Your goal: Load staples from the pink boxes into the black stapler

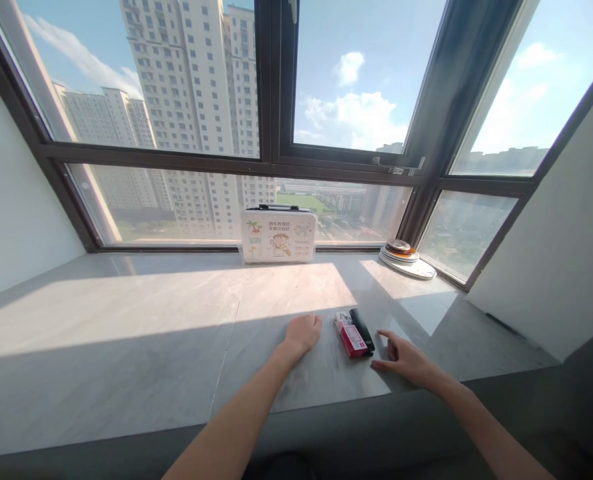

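A small red and white box point(351, 337) lies on the grey marble windowsill, between my two hands. Along its right side is a flat black object point(362, 331) whose kind I cannot make out. To the left of the box, my left hand point(303, 333) rests on the sill with its fingers curled into a fist, and nothing shows in it. My right hand point(401, 359) is just right of the black object, thumb and index finger spread apart. It holds nothing and appears not to touch either item.
A white case point(279, 235) with cartoon prints and a dark handle stands against the window. In the back right corner sits a stack of plates and round discs point(405, 259). The marble sill point(126, 333) ends at a front edge below my hands; walls close both sides.
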The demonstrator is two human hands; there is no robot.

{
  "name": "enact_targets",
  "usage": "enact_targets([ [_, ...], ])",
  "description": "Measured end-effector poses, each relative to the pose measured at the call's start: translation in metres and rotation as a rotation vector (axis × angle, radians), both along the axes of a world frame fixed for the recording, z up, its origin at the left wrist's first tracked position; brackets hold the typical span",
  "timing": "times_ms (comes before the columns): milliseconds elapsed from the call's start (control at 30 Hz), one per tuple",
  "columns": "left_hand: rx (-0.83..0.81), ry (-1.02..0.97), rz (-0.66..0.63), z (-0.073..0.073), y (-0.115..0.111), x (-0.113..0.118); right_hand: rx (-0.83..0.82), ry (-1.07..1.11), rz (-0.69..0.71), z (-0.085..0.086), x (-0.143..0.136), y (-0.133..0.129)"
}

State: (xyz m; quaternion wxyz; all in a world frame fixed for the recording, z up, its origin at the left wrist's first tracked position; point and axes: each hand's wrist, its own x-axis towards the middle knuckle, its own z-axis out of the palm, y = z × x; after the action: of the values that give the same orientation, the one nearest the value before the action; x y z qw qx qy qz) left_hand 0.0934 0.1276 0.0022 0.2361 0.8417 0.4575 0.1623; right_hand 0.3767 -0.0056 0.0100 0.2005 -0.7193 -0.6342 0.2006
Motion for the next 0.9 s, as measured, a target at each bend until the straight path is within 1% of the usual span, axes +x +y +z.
enact_targets([
  [100, 0.077, 0.018, 0.112, 0.004, -0.002, -0.058, -0.007, -0.117, 0.001, -0.008, 0.011, -0.020],
  [167, 0.121, 0.023, 0.143, 0.005, -0.011, -0.097, 0.000, -0.184, 0.032, -0.012, 0.002, -0.033],
  [200, 0.144, 0.023, 0.146, 0.005, -0.019, -0.114, 0.011, -0.211, 0.054, -0.013, -0.008, -0.038],
  [267, 0.191, 0.023, 0.122, 0.002, -0.037, -0.141, 0.043, -0.252, 0.106, -0.015, -0.037, -0.044],
  [333, 0.263, 0.040, 0.058, -0.003, -0.056, -0.158, 0.067, -0.279, 0.156, -0.015, -0.076, -0.043],
  [400, 0.331, 0.080, 0.025, -0.011, -0.070, -0.166, 0.087, -0.273, 0.229, -0.013, -0.118, -0.037],
  [433, 0.355, 0.107, 0.037, -0.015, -0.076, -0.167, 0.098, -0.259, 0.258, -0.011, -0.139, -0.031],
  [533, 0.388, 0.182, 0.158, -0.026, -0.084, -0.165, 0.199, -0.185, 0.309, -0.007, -0.190, -0.012],
  [600, 0.404, 0.208, 0.230, -0.030, -0.086, -0.162, 0.258, -0.191, 0.267, -0.007, -0.212, 0.002],
  [667, 0.416, 0.217, 0.261, -0.033, -0.088, -0.160, 0.258, -0.243, 0.211, -0.011, -0.225, 0.013],
  [733, 0.418, 0.219, 0.267, -0.033, -0.089, -0.159, 0.215, -0.293, 0.189, -0.016, -0.232, 0.022],
  [900, 0.412, 0.215, 0.269, -0.033, -0.089, -0.160, 0.159, -0.318, 0.181, -0.023, -0.234, 0.028],
])
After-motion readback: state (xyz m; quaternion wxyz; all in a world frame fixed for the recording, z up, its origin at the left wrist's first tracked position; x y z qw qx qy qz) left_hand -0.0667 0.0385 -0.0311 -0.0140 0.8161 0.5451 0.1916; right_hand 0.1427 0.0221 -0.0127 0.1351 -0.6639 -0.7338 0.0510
